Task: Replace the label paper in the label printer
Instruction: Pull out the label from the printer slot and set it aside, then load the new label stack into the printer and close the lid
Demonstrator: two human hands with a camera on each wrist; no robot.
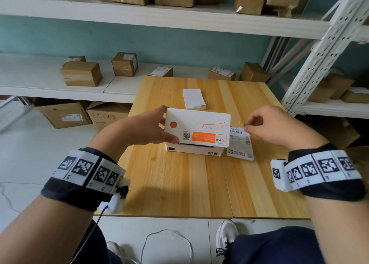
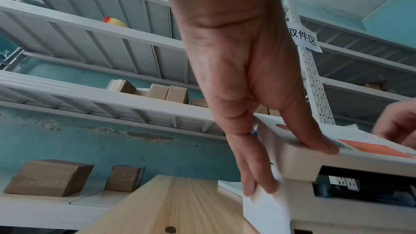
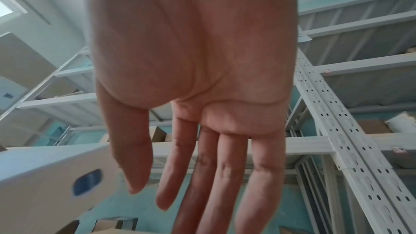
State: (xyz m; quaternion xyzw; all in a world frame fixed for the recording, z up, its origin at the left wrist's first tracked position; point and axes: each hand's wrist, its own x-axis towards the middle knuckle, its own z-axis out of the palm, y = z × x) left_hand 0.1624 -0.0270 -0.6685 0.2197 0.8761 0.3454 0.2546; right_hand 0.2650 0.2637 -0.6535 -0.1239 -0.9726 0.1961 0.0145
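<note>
Lifting the lid of the label printer, centre of the head view: left hand grips the lid's left edge, thumb on top, fingers down the side. Right hand holds nothing, fingers loose, just above the printed label lying right of the printer. Advice: steady the base with the free hand and swing the lid fully back before reaching in. Fresh label stack lies behind the printer on the pale wooden surface. White shelving with cardboard boxes along a teal wall.
</note>
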